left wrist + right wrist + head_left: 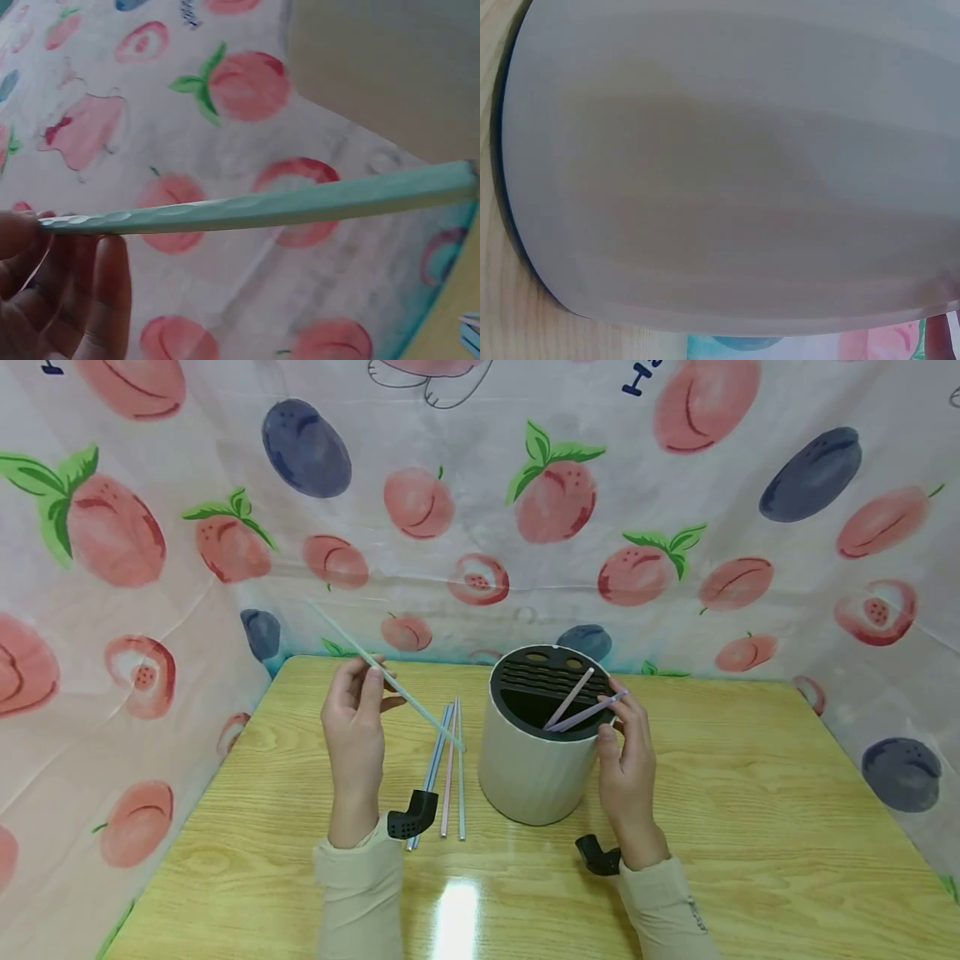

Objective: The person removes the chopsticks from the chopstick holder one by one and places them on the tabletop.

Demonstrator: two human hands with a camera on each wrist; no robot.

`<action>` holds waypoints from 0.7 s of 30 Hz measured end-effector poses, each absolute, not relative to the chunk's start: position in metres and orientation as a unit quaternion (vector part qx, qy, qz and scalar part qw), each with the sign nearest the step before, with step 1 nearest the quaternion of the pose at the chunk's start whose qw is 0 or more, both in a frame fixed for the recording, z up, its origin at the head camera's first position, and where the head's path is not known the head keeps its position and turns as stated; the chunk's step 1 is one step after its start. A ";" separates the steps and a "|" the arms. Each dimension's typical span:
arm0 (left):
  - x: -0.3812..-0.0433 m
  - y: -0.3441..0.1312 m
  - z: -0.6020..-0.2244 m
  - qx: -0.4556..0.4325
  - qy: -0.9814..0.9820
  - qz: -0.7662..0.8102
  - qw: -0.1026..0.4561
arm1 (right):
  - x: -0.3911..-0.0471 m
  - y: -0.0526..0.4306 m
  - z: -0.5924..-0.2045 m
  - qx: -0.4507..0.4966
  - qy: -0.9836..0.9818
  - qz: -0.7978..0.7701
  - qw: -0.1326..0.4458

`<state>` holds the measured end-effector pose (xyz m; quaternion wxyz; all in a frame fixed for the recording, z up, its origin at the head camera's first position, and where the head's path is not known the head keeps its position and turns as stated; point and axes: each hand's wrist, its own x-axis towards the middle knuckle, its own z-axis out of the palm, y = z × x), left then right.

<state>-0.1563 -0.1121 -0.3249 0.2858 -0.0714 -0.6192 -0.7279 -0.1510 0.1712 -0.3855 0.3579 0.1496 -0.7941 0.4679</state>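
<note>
My left hand (356,714) pinches a mint-green chopstick (408,697) above the table; it slopes down to the right. In the left wrist view, the chopstick's (247,212) dimpled surface and thick blunt end show. A white round utensil holder (525,781) with a black slotted top stands upright between the hands. Inside its large opening lean a pink chopstick (572,697) and a purple chopstick (588,712). My right hand (628,768) grips the holder's right side near the rim, beside the purple chopstick's upper end. Only the holder's wall (727,172) and a bit of finger show in the right wrist view.
Several chopsticks, among them blue chopsticks (435,756), a pink chopstick (448,785) and a mint chopstick (461,793), lie on the wooden table (735,793) left of the holder. Fruit-printed cloth (465,443) hangs behind and at the sides.
</note>
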 end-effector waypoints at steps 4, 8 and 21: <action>-0.167 -0.108 -0.341 -0.048 -0.700 -0.681 0.210 | -0.151 0.172 -0.386 0.154 -0.793 0.466 0.361; -0.179 -0.102 -0.361 -0.007 -0.758 -0.639 0.129 | -0.152 0.172 -0.386 0.155 -0.791 0.466 0.364; -0.202 -0.095 -0.416 0.053 -0.867 -0.495 -0.013 | -0.152 0.172 -0.387 0.157 -0.792 0.466 0.361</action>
